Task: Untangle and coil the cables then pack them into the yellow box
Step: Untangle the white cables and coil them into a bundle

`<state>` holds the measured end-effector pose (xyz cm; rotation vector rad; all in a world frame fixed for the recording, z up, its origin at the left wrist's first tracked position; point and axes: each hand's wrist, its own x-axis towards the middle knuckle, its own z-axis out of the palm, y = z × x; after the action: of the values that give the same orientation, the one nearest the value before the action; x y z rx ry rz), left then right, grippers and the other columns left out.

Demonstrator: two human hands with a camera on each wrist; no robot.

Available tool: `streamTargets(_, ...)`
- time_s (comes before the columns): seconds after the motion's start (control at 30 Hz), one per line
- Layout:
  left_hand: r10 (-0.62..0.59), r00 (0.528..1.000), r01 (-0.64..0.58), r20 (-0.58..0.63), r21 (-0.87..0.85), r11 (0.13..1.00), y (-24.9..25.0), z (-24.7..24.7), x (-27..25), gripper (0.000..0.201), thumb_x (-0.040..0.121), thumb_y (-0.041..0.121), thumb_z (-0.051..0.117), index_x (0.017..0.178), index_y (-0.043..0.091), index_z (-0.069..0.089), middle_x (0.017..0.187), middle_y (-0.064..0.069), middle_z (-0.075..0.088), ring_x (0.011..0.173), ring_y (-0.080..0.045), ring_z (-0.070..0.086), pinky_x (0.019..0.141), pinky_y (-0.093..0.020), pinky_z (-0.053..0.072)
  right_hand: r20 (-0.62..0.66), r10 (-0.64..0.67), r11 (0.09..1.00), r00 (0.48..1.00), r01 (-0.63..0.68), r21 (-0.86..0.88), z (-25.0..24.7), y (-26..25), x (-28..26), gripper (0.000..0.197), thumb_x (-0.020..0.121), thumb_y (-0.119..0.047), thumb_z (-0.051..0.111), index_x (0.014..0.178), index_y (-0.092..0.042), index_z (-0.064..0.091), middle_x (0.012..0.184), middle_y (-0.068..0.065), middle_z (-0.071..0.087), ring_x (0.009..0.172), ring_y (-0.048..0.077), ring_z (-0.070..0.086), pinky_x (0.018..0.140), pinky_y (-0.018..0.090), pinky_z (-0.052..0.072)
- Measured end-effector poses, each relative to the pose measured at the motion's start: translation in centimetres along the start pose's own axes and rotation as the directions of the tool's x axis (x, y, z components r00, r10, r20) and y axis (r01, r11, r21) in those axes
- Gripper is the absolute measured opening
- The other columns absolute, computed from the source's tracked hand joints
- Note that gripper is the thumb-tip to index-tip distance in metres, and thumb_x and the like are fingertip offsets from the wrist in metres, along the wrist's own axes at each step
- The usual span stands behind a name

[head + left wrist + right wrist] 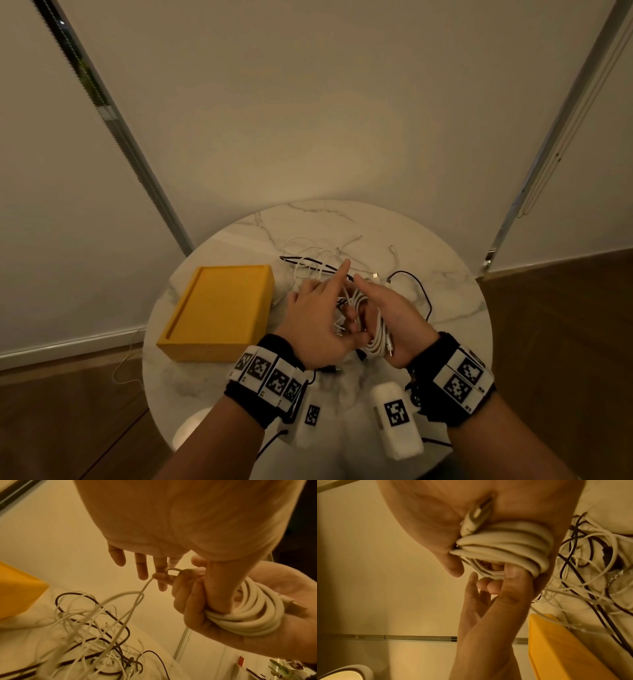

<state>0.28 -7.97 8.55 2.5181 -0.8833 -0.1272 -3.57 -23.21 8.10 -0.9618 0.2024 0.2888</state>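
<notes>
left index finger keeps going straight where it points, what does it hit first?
Probably the loose tangle of cables on the table just beyond the left hand; height above it is unclear, so it may pass over.

Dim warm indoor light, soft pool on wall [308,144], wide-angle edge bending, wrist views orange-tinted, cables [89,635] motion-blurred

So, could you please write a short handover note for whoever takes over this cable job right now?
Right hand: holds the thick white cable coil, loops wrapped around the palm, one plug end lying against the palm.
Left hand: index finger extended, thumb through the coil, other fingers pinching its loose tail, which runs down into the pile.
Tangled pile of thin white and black cables: on the marble table, beyond the hands.
Yellow box: to the left, nothing packed in it.
Done: one cable mostly coiled.
Left: finish this coil, box it, then untangle, coil and pack the rest.
</notes>
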Motion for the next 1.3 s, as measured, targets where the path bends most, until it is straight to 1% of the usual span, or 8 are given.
streamTargets(0.13, -0.075, 0.995, 0.066, -0.071, -0.113, 0.991, -1.2, 0.6, 0.1, 0.112, 0.065, 0.079, 0.066, 0.154, 0.040, 0.010, 0.131, 0.010, 0.050, 0.121, -0.012, 0.045, 0.102, -0.037, 0.040, -0.023, -0.002, 1.000, 1.000, 0.001, -0.023, -0.2, -0.2, 0.1, 0.048, 0.098, -0.048, 0.054, 0.117, -0.007, 0.070, 0.068, 0.003, 0.047, 0.056, 0.014, 0.044, 0.048, 0.024, 0.038)
streamTargets(0.27, -0.148, 0.989, 0.137, 0.000, -0.380, 0.915, -2.6, 1.8, -0.7, 0.065, 0.080, 0.073, 0.056, 0.133, 0.037, 0.045, 0.098, 0.012, 0.046, 0.088, -0.001, 0.048, 0.073, -0.016, 0.036, -0.020, -0.062, 0.998, 0.998, 0.063, 0.027, -0.3, -0.7, -0.2, 0.042, 0.099, -0.044, 0.053, 0.108, -0.005, 0.065, 0.068, 0.003, 0.046, 0.057, 0.016, 0.042, 0.053, 0.028, 0.041)
streamTargets(0.37, -0.197, 0.980, 0.176, -0.001, -0.442, 0.880, -4.4, 3.6, -0.9, 0.050, 0.084, 0.082, 0.032, 0.108, 0.043, 0.053, 0.104, 0.004, 0.057, 0.093, -0.011, 0.056, 0.077, -0.022, 0.040, 0.048, -0.083, 0.993, 0.995, 0.079, 0.086, 0.0, -1.0, -0.5, 0.032, 0.098, -0.042, 0.051, 0.100, -0.011, 0.056, 0.070, 0.003, 0.042, 0.057, 0.016, 0.040, 0.056, 0.030, 0.036)
streamTargets(0.67, -0.180, 0.936, -0.012, -0.304, -0.538, 0.843, -3.6, 3.1, -0.2, 0.065, 0.096, 0.035, 0.061, 0.148, 0.047, 0.024, 0.150, 0.013, 0.033, 0.133, -0.006, 0.041, 0.107, -0.033, 0.041, 0.239, 0.011, 0.999, 0.971, -0.018, 0.028, 0.7, -0.8, -1.0, 0.038, 0.096, -0.050, 0.053, 0.095, -0.013, 0.062, 0.071, 0.006, 0.040, 0.058, 0.016, 0.037, 0.050, 0.026, 0.032)
streamTargets(0.8, 0.057, 0.938, -0.198, -0.343, -0.392, 0.899, -2.9, 1.7, 0.4, 0.028, 0.100, 0.041, 0.047, 0.125, 0.035, 0.058, 0.129, 0.012, 0.058, 0.126, -0.007, 0.050, 0.104, -0.034, 0.043, 0.294, 0.007, 1.000, 0.956, -0.013, 0.016, 0.8, -1.3, -1.4, 0.041, 0.097, -0.049, 0.050, 0.103, -0.010, 0.063, 0.072, 0.007, 0.039, 0.057, 0.016, 0.038, 0.049, 0.025, 0.032)
streamTargets(0.93, -0.043, 0.970, -0.105, -0.240, -0.568, 0.816, -3.0, 1.5, 0.3, 0.032, 0.095, 0.048, 0.053, 0.113, 0.022, 0.057, 0.105, 0.007, 0.070, 0.105, -0.010, 0.065, 0.091, -0.034, 0.050, 0.301, -0.028, 0.999, 0.953, 0.013, 0.050, 0.6, -2.0, -1.8, 0.043, 0.101, -0.047, 0.044, 0.104, -0.008, 0.064, 0.071, 0.007, 0.040, 0.057, 0.016, 0.039, 0.048, 0.025, 0.033)
streamTargets(1.13, -0.107, 0.956, -0.099, -0.274, -0.642, 0.760, -2.0, -0.4, 0.7, 0.020, 0.101, 0.024, 0.050, 0.117, 0.028, 0.062, 0.085, 0.006, 0.069, 0.085, -0.017, 0.067, 0.083, -0.047, 0.056, 0.187, -0.049, 0.999, 0.981, 0.050, -0.003, 0.6, -1.9, -1.7, 0.036, 0.096, -0.050, 0.051, 0.086, -0.016, 0.057, 0.071, 0.004, 0.037, 0.058, 0.016, 0.032, 0.053, 0.030, 0.020)
streamTargets(1.3, -0.072, 0.912, -0.189, -0.403, -0.569, 0.800, 0.4, -4.0, 0.9, 0.020, 0.099, 0.025, 0.051, 0.104, 0.036, 0.067, 0.084, 0.006, 0.070, 0.082, -0.016, 0.068, 0.080, -0.048, 0.058, -0.106, -0.193, 0.963, 0.975, 0.167, -0.213, 0.8, -1.4, -1.3, 0.047, 0.088, -0.064, 0.060, 0.085, -0.018, 0.055, 0.067, -0.002, 0.045, 0.055, 0.011, 0.039, 0.050, 0.026, 0.031)
